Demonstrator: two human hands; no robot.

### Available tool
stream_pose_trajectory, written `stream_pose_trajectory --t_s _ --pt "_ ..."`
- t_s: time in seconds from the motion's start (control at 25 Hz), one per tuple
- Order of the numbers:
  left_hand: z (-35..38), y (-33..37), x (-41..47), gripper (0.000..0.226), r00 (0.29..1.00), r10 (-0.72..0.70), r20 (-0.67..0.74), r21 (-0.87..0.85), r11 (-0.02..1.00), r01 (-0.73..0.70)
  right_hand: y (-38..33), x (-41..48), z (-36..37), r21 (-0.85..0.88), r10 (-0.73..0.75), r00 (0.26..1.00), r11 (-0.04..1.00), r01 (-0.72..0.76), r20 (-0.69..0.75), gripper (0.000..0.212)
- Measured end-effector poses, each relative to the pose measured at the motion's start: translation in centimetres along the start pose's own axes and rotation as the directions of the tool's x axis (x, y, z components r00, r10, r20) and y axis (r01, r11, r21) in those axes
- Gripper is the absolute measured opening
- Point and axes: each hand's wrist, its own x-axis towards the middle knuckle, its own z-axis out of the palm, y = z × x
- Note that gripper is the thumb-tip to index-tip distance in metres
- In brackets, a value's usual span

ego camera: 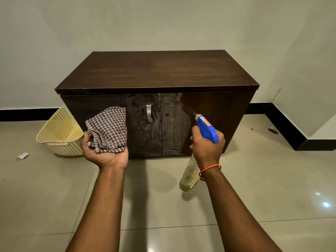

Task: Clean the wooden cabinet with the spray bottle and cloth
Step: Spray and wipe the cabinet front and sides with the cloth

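Judging by wet streaks (pixel 172 128) across the middle of the wooden cabinet (pixel 156 70), spraying seemed underway and wiping mostly left, with the right hand (pixel 207 148) gripping the spray bottle (pixel 208 129) aimed at its front and the left hand (pixel 105 154) clutching the bunched cloth (pixel 109 128) before it.

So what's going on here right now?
A person is cleaning the front of a low wooden cabinet. The right grip holds a spray bottle with its nozzle aimed at the right door. The left grip holds a bunched checked cloth in front of the left door; contact with the wood is unclear. Streaky smears cover the middle of both doors; the outer parts look free of them. A cream basket sits on the floor to the cabinet's left.
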Motion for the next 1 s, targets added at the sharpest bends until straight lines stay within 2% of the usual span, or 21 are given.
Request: stream_pose_trajectory --t_s 0.2,0.4,0.6,0.72,1.0 --pt "0.4 -0.3 0.1 0.057 1.0 0.018 0.009 0.003 1.0 -0.018 0.7 -0.1 0.3 -0.052 0.069 0.998 0.996 -0.069 -0.002 0.016" --pt "0.5 -0.7 0.1 0.054 1.0 0.024 0.006 0.008 1.0 -0.024 2.0 -0.4 0.1 -0.089 0.216 0.976 0.972 -0.217 -0.024 0.02" --pt "0.0 -1.2 0.1 0.054 1.0 0.021 -0.018 0.001 1.0 -0.021 2.9 -1.0 -0.7 -0.113 0.298 0.954 0.948 -0.298 -0.013 0.024" --pt "-0.9 -1.5 0.1 0.052 0.999 0.004 -0.053 -0.013 1.0 -0.005 3.6 -1.3 -1.1 -0.108 0.328 0.944 0.938 -0.33 -0.037 0.028" --pt "-5.8 -3.2 -0.6 0.054 0.978 -0.078 -0.196 0.013 0.997 0.082 4.4 -1.2 -1.4 -0.151 0.332 0.94 0.928 -0.34 -0.076 0.014"
